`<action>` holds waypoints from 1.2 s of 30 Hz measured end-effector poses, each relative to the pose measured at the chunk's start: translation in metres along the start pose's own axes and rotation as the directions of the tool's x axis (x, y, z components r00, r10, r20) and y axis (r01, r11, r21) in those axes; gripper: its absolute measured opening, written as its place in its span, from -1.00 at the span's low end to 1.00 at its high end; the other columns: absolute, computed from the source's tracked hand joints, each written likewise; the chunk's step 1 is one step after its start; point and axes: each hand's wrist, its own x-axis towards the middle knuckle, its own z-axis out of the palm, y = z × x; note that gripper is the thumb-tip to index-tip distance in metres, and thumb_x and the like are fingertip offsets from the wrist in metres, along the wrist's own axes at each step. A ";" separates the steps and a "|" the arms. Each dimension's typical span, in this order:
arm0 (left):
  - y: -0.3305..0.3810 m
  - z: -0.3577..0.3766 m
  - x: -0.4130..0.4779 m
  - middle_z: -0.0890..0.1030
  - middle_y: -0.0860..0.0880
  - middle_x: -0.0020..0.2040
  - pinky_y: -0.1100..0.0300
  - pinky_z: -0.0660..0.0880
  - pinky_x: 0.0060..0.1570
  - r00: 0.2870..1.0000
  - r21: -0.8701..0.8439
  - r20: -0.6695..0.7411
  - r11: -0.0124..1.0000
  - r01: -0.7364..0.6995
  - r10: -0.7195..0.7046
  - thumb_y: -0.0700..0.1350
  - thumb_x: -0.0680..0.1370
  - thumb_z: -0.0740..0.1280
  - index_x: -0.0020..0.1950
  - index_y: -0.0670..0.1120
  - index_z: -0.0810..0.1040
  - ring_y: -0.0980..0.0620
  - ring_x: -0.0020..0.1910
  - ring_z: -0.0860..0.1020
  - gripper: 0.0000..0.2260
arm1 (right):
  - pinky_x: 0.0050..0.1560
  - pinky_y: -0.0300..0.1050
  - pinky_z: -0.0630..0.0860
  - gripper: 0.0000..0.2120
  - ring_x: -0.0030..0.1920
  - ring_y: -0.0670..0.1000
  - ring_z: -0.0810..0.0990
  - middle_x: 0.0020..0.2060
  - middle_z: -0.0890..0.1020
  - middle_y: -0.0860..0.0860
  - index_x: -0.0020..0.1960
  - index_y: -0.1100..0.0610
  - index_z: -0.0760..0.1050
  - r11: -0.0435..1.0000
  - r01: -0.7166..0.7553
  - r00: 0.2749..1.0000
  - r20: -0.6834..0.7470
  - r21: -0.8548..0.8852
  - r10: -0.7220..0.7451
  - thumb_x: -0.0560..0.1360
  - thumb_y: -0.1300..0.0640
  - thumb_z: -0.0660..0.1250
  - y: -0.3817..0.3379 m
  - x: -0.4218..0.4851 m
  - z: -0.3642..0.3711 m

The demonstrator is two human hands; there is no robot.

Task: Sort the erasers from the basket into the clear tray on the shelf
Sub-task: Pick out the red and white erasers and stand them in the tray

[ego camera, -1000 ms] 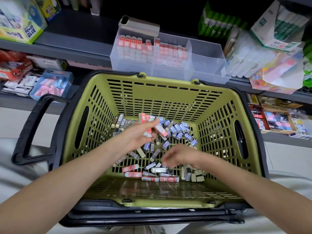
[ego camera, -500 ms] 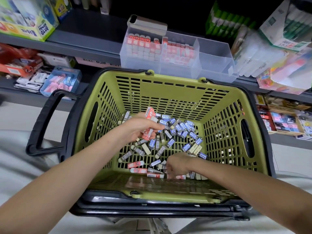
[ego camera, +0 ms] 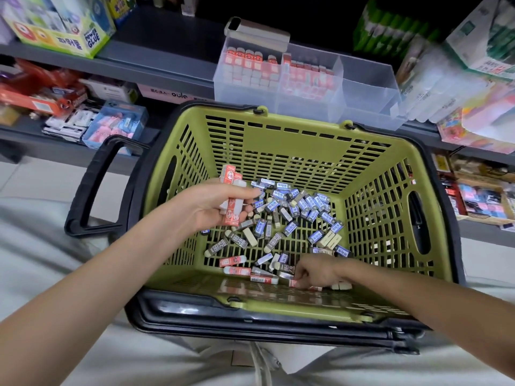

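A green basket rests on my lap and holds several loose erasers in blue, grey and red sleeves. Above the basket's left side, my left hand grips a small bundle of red-sleeved erasers. My right hand is down at the basket's near edge, fingers curled and pinching a red-sleeved eraser on the bottom. On the shelf behind stands the clear tray; its left and middle compartments hold rows of red erasers, and the right one looks bare.
The basket's black handle sticks out to the left. Glue boxes and packets crowd the shelf on the left, white and green packages on the right. A lower shelf carries more stationery.
My left hand has risen a little with its red erasers. My right hand has dropped to the basket's near edge and closed on a red eraser. The view has shifted left.
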 end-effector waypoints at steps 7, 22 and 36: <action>-0.013 0.000 -0.008 0.64 -0.10 -0.19 0.16 0.57 -0.20 0.998 0.100 0.057 0.995 -0.017 0.011 -0.07 0.20 0.53 0.09 -0.23 0.55 0.03 -0.26 0.60 -0.48 | -0.39 -0.32 0.47 -0.96 -0.41 -0.15 0.51 -0.33 0.59 -0.03 -0.08 0.14 0.57 0.459 0.445 0.895 -0.370 0.769 -0.248 0.48 0.21 0.34 -0.058 -0.039 -0.062; -0.009 -0.035 -0.023 0.67 -0.21 -0.21 0.13 0.60 -0.39 0.990 -0.272 0.135 0.960 0.066 -0.030 -0.25 0.32 0.43 -0.10 -0.30 0.66 -0.05 -0.33 0.65 -0.80 | -0.04 -0.19 0.47 -0.72 -0.02 0.02 0.63 -0.02 0.68 0.07 0.03 0.19 0.62 0.977 0.213 0.962 -0.169 -0.018 -0.213 0.48 -0.01 0.37 -0.067 0.029 -0.021; 0.008 -0.046 -0.025 0.65 -0.13 -0.25 0.16 0.59 -0.33 0.984 -0.449 -0.001 0.880 -0.157 0.176 -0.30 0.29 0.40 0.06 -0.25 0.54 -0.01 -0.32 0.64 -0.66 | 0.13 -0.05 0.49 -0.74 0.12 0.09 0.55 0.11 0.60 0.12 0.10 0.26 0.56 0.989 0.089 0.995 -0.025 -0.120 -0.092 0.54 0.09 0.28 -0.069 0.045 -0.008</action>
